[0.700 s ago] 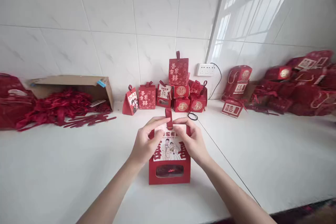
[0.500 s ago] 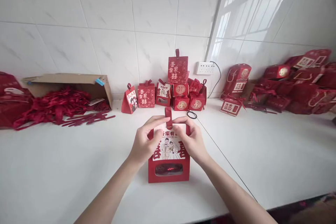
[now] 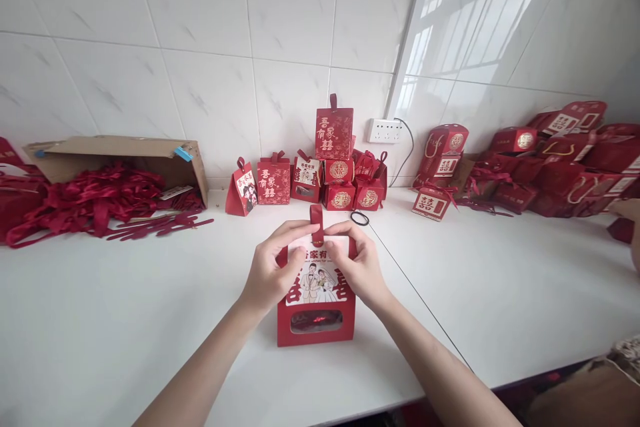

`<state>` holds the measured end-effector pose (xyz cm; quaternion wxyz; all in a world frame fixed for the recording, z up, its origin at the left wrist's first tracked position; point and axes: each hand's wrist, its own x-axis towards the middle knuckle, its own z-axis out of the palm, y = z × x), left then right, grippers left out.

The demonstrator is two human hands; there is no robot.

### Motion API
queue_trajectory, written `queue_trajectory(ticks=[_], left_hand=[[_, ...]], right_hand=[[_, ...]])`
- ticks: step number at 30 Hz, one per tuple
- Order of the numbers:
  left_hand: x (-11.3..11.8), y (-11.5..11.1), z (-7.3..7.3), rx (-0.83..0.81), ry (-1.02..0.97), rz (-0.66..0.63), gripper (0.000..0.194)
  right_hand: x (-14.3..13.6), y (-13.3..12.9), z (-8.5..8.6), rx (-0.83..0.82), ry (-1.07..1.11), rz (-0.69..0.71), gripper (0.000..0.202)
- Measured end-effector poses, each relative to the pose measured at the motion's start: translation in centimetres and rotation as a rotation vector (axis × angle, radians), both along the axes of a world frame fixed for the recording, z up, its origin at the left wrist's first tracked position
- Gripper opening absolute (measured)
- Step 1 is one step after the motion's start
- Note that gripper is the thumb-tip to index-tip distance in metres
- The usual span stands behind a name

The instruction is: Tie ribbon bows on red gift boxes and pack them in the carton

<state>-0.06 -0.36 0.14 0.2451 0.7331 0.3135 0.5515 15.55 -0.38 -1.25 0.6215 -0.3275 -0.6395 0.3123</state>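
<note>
A red gift box [image 3: 317, 325] stands upright on the white table, its front carrying a white panel with a drawn bride and groom. Below that panel is an oval window with something dark and shiny behind it. From the top rises a dark red ribbon loop [image 3: 317, 217]. My left hand [image 3: 277, 260] grips the box's upper left edge, thumb on the front and fingers over the top. On the upper right edge, my right hand [image 3: 355, 260] pinches in the same way. Fingertips of both hands lie close beside the ribbon; the box's back is hidden.
Several red gift boxes [image 3: 273, 181] stand along the tiled wall. A cardboard carton [image 3: 200, 170] of red ribbons lies at left. More boxes [image 3: 555, 180] are heaped at right. A black ring [image 3: 360, 218] lies behind my right hand. Part of another person [image 3: 636, 233] shows at the right edge.
The view has shifted slightly, so everything sits a little further left. Both hands keep their hold on the box. Part of another person now shows at the right edge.
</note>
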Motion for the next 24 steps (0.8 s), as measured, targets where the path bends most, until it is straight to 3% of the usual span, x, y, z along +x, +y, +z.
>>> queue_trajectory(ticks=[19, 22, 24], left_hand=[[0.0, -0.1, 0.1, -0.015, -0.017, -0.025, 0.031], [-0.2, 0.3, -0.5, -0.11, -0.085, -0.086, 0.044], [-0.4, 0.7, -0.9, -0.18, -0.142, -0.153, 0.064]], right_hand=[[-0.2, -0.1, -0.1, -0.048, 0.048, 0.032, 0.009], [-0.1, 0.2, 0.0, -0.134, 0.117, 0.023, 0.015], [0.4, 0.7, 0.1, -0.175, 0.268, -0.085, 0.02]])
